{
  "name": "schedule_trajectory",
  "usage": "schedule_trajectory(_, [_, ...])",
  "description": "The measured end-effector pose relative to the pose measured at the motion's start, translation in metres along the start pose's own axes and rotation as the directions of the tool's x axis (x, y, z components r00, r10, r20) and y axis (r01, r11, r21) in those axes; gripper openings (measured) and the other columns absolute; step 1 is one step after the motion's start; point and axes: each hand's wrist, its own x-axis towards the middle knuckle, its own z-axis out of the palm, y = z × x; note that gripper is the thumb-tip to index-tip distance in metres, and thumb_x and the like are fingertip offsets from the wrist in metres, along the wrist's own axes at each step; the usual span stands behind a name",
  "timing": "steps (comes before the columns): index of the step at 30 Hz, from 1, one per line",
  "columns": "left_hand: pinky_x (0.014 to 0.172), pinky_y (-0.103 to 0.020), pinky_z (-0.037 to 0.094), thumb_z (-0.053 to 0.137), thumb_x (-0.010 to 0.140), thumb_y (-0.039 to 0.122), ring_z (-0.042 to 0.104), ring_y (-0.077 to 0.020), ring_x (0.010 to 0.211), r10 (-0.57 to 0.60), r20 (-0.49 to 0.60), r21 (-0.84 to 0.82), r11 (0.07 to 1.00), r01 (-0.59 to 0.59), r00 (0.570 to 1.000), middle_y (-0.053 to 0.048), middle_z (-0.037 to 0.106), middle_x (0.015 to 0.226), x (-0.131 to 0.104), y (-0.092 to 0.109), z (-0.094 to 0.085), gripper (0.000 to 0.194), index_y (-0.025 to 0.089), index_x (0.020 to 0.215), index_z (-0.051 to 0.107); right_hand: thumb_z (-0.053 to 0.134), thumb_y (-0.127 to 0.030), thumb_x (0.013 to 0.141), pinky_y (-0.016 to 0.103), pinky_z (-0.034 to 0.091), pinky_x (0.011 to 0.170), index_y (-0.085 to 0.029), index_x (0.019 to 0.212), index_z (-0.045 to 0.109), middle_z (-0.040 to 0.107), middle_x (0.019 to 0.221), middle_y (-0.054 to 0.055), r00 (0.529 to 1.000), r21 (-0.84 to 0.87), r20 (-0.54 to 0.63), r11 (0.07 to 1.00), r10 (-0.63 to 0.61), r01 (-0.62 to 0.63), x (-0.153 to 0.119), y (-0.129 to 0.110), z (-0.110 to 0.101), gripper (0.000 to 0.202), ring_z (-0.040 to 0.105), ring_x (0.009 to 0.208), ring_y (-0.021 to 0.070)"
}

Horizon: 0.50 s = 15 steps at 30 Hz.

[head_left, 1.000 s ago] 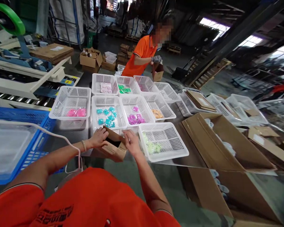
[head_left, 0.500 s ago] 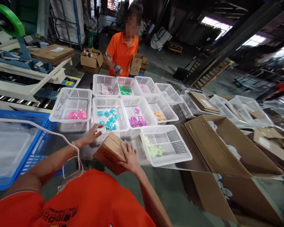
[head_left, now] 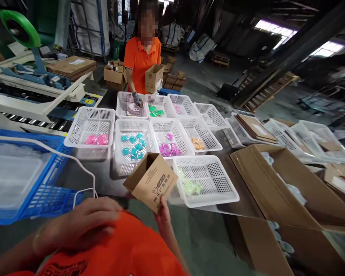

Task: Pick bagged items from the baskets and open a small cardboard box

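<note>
A: Okay, quick — where's the small brown cardboard carton with printed side (head_left: pixel 151 181)?

B: Right hand (head_left: pixel 163 215) pinches its lower corner from below. Carton's tilted, open mouth up and away, over the table's near edge, just beside the white perforated plastic basket of pale green packets (head_left: pixel 206 180).

A: Left hand (head_left: pixel 83 226)?

B: Holding nothing, fingers loosely curled, flat on the orange shirt (head_left: pixel 123 249), well left and below the carton. Right's nearer.
</note>
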Motion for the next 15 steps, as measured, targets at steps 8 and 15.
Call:
schedule_trajectory(8, [0.129, -0.068, 0.041, 0.09, 0.073, 0.069, 0.032, -0.0558, 0.165, -0.517, -0.051, -0.001, 0.855, 0.518, 0.854, -0.029, 0.034, 0.177, 0.111, -0.071, 0.099, 0.125, 0.017, 0.175, 0.04, 0.074, -0.097, 0.066, 0.055, 0.067, 0.096, -0.026, 0.111, 0.081, 0.084, 0.107, 0.011, 0.986, -0.052, 0.158, 0.997, 0.057, -0.049, -0.006, 0.04, 0.015, 0.084, 0.079, 0.113, 0.0369])
schedule_trajectory(15, [0.12, -0.081, 0.041, 0.083, 0.081, 0.048, 0.036, -0.0576, 0.16, -0.423, 0.056, 0.4, 0.84, 0.368, 0.905, -0.025, 0.036, 0.177, 0.108, -0.064, 0.103, 0.082, 0.024, 0.157, 0.065, 0.011, -0.062, 0.114, 0.048, 0.068, 0.077, -0.03, 0.117, 0.077, 0.085, 0.114, 0.014, 0.807, -0.539, 0.587, 0.711, -0.067, 0.452, -0.008, 0.055, 0.019, 0.073, 0.082, 0.105, 0.0329])
